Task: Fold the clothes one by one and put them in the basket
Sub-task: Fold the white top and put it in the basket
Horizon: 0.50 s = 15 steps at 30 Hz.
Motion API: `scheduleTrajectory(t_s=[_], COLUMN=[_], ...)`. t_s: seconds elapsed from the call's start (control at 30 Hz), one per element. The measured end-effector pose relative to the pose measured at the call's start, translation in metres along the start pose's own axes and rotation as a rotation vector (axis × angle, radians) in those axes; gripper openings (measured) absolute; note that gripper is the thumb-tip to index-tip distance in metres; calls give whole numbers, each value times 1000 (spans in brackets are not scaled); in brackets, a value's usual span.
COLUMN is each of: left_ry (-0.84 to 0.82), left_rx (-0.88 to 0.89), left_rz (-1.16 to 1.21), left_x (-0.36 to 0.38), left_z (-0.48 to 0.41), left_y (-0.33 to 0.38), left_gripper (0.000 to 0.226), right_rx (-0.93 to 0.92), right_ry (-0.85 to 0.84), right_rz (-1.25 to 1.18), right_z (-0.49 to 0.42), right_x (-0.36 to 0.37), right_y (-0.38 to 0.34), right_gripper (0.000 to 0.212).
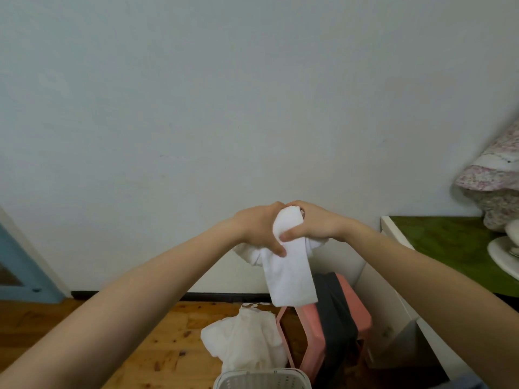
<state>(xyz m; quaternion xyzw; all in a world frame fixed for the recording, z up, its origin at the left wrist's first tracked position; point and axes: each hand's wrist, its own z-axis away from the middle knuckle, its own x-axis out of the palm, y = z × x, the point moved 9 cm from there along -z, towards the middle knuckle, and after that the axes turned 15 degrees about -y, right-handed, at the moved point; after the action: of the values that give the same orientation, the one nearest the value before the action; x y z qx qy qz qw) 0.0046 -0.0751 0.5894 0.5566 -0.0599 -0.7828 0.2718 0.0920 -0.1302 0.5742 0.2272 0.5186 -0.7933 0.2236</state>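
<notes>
Both hands hold a white garment (289,276) in the air in front of the wall. My left hand (259,227) grips its bunched top from the left, thumb pressed on the cloth. My right hand (311,224) grips the same bunch from the right. A folded white panel hangs down below the hands. The white perforated basket (261,379) shows only its rim at the bottom edge. A cream-white garment (244,338) lies heaped on the wooden floor just behind it.
A pink stool (351,313) with a dark cloth (337,318) draped over it stands right of the heap. A white table with a green top (449,242) is at the right, bearing a floral fabric bundle (494,186) and a white dish (502,254).
</notes>
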Motion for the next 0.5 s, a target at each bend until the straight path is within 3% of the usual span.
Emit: scheduleTrajectory(t_s=[0.17, 0.23, 0.33, 0.5], left_ry=[-7, 18, 58, 20], left_rx=[-8, -24, 4, 39], left_rz=[362, 581, 916, 1324], left_x=[-1, 1, 6, 14], left_z=[-1, -1, -3, -6], left_y=[-26, -45, -59, -51], left_gripper=[75, 73, 71, 70], right_rx=[-58, -157, -256, -305], right_ry=[64, 121, 93, -3], right_rz=[-217, -474, -773, -819], right_z=[5, 9, 8, -4], right_x=[-8, -16, -15, 9], right_y=[3, 5, 15, 16], right_gripper=[82, 82, 102, 97])
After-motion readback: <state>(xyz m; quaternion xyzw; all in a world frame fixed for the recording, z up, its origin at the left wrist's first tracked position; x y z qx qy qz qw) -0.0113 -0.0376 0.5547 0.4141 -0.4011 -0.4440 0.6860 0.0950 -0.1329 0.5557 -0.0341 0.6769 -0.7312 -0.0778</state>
